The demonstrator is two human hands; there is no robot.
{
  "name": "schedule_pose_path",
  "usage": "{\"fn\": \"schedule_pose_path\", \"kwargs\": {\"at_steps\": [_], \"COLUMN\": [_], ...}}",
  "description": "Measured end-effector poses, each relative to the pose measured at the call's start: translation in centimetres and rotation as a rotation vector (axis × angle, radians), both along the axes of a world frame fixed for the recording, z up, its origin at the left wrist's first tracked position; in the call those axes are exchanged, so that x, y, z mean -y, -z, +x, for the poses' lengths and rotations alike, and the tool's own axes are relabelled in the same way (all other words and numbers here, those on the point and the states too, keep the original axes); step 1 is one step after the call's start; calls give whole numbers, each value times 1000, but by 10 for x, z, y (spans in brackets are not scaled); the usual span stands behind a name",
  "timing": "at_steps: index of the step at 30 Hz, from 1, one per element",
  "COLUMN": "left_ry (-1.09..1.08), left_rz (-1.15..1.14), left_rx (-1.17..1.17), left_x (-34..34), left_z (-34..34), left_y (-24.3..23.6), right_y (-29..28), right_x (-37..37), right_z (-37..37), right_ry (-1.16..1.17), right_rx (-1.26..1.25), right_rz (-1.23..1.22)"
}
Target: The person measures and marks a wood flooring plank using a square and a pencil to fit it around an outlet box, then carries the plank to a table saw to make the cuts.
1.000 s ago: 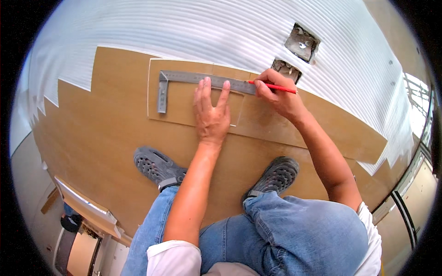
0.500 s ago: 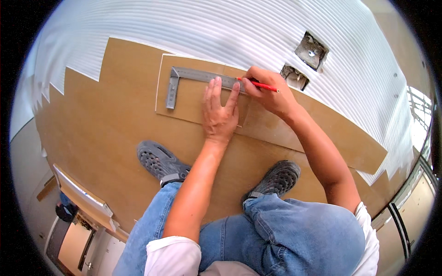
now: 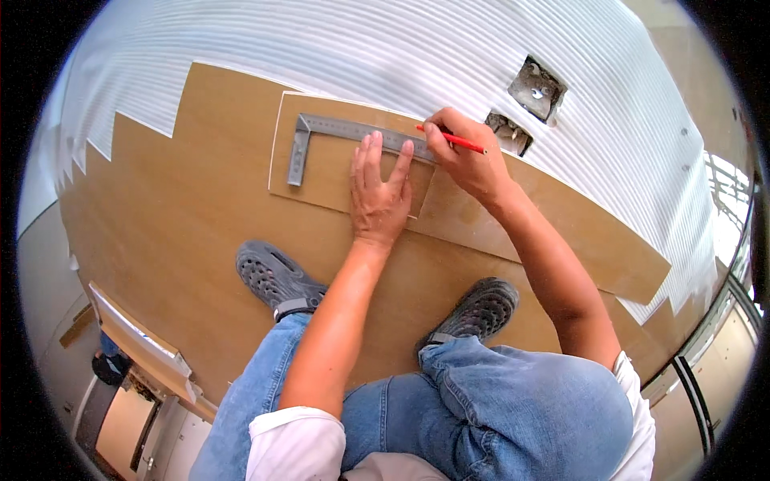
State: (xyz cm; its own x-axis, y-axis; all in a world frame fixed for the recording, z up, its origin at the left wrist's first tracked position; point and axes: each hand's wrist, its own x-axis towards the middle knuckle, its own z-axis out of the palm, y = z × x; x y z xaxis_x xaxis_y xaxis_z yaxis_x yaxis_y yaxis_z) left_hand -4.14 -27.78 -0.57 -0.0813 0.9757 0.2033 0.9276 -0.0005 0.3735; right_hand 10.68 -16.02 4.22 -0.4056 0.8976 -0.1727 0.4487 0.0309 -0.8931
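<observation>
A steel try square [image 3: 298,152] lies on a rectangular brown board piece [image 3: 309,180] in the upper middle. My left hand [image 3: 378,196] rests with fingers extended and apart, pressing on the long blade of the square. My right hand [image 3: 469,160], just to its right, grips a red pencil [image 3: 461,143] between thumb and fingers, its tip at the board along the blade's upper edge. The blade's right end is hidden behind my right hand.
Brown boards [image 3: 176,224] form the surface under my shoes [image 3: 277,276]. White corrugated underlay [image 3: 385,40] lies beyond, with two rough square cutouts [image 3: 537,88]. At lower left are a board strip [image 3: 136,321] and a dark and blue shape [image 3: 111,365], too small to identify.
Since a second ago the pencil tip has shifted left along the square's blade, my right hand moving with it. My left hand stays on the square. The whole view has shifted slightly.
</observation>
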Motion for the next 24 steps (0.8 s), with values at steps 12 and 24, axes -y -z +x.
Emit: {"fn": "schedule_pose_path", "kwargs": {"at_steps": [12,24], "left_ry": [31,-321], "left_rz": [3,-22], "left_rx": [10,-311], "left_x": [-2,-5], "left_z": [-3,-135], "left_y": [-1,-5], "right_y": [14,25], "right_x": [9,69], "right_z": [4,106], "right_ry": [64,518], "right_rx": [0,-6], "right_rz": [184,217]}}
